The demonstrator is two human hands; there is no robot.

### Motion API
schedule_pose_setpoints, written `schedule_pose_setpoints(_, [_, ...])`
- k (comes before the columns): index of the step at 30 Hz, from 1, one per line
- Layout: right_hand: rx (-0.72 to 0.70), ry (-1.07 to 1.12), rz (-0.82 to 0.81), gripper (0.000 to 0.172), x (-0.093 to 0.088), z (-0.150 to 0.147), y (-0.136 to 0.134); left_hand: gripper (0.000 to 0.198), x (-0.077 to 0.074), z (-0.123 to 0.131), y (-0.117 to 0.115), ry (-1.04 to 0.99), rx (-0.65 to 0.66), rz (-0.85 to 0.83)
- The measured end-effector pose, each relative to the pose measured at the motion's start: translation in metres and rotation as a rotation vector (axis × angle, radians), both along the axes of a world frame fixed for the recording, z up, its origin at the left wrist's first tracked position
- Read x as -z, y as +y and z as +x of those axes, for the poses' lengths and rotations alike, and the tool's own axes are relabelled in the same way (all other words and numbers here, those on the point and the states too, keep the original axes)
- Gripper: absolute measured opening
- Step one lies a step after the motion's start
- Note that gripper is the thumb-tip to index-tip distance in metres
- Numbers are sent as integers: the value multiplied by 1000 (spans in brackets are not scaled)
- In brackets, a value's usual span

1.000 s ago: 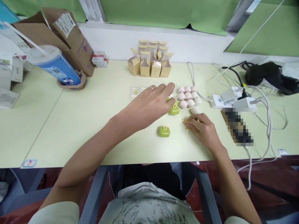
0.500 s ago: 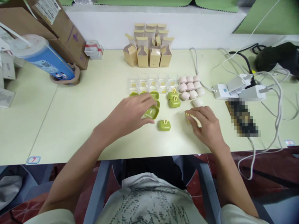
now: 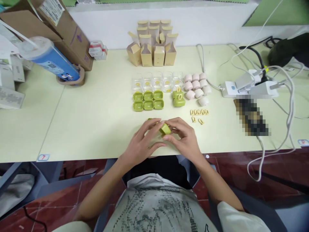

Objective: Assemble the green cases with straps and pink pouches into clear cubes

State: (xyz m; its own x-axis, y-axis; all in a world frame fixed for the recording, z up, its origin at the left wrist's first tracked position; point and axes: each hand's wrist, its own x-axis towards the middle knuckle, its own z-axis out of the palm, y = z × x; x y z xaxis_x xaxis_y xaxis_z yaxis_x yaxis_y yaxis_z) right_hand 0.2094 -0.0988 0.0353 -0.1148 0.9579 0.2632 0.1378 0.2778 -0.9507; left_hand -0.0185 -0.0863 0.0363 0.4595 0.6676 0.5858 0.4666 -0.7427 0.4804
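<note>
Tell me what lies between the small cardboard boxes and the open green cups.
A row of clear containers with yellow marks lies there, as the head view shows.

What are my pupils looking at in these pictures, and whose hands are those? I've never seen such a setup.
There is no machine: these are a person's own bare left hand and right hand. Every picture comes from one camera worn on that person's head, looking forward and down. On the pale table are six open green cups, two green pieces with looped tops, clear containers, pale rounded pieces, loose yellow loops and, farther back, open cartons. The right hand grips a small green piece, with the left hand's fingers at its edge. More green shows behind the left hand, too hidden to identify.
</note>
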Motion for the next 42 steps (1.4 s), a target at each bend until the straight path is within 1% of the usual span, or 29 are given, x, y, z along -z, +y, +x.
schedule_pose_setpoints(3, [-46, 132, -79, 31, -2, -7, -8, 58, 1, 8, -8, -164, -40, -91])
schedule_pose_setpoints(6, [-20, 278, -173, 28, -5, -4, -8, 57, 2, 10, -6, -300, -11, -286])
schedule_pose_setpoints(9, [10, 342, -192, 33, -9, 3, -4, 56, 0, 14, -1, -383, 65, -349])
schedule_pose_setpoints(10, [14, 342, -190, 32, -11, 5, -1, 55, -2, 15, 1, -393, 89, -359])
schedule_pose_setpoints(12, [23, 306, -177, 25, -15, 10, 4, 55, -7, 18, 8, -392, 124, -383])
schedule_pose_setpoints(15, [53, 192, -119, 15, -20, 15, 14, 53, -16, 20, 22, -363, 139, -378])
schedule_pose_setpoints(17, [64, 113, -59, 17, -23, 16, 22, 53, -22, 18, 33, -341, 154, -373])
schedule_pose_setpoints(19, [76, 41, -11, 22, -24, 16, 28, 53, -25, 15, 41, -337, 166, -390])
schedule_pose_setpoints(21, [89, 7, 18, 26, -25, 12, 31, 54, -22, 11, 43, -368, 161, -406])
schedule_pose_setpoints(23, [82, 30, 13, 25, -25, 6, 29, 56, -15, 7, 38, -420, 154, -425])
schedule_pose_setpoints(27, [-12, 113, -120, 8, -25, -5, 15, 58, 1, -2, 15, -501, 168, -508])
schedule_pose_setpoints(28, [-30, 122, -156, 8, -25, -6, 10, 57, 3, -4, 8, -514, 175, -528])
schedule_pose_setpoints(31, [-48, 157, -208, 20, -24, -9, -7, 55, 0, -9, -7, -529, 224, -568])
schedule_pose_setpoints(34, [-17, 176, -128, 28, -22, -9, -18, 53, -7, -11, -15, -521, 286, -568])
schedule_pose_setpoints(36, [-14, 172, -63, 38, -19, -9, -19, 52, -10, -10, -18, -533, 323, -582])
schedule_pose_setpoints(39, [-80, 144, -89, 59, -15, -8, -15, 52, -13, -8, -19, -592, 387, -714])
schedule_pose_setpoints(41, [-110, 126, -103, 72, -13, -6, -13, 59, -15, -8, -19, -613, 402, -829])
schedule_pose_setpoints(42, [-126, 120, -101, 76, -13, -5, -13, 63, -16, -9, -19, -613, 412, -878])
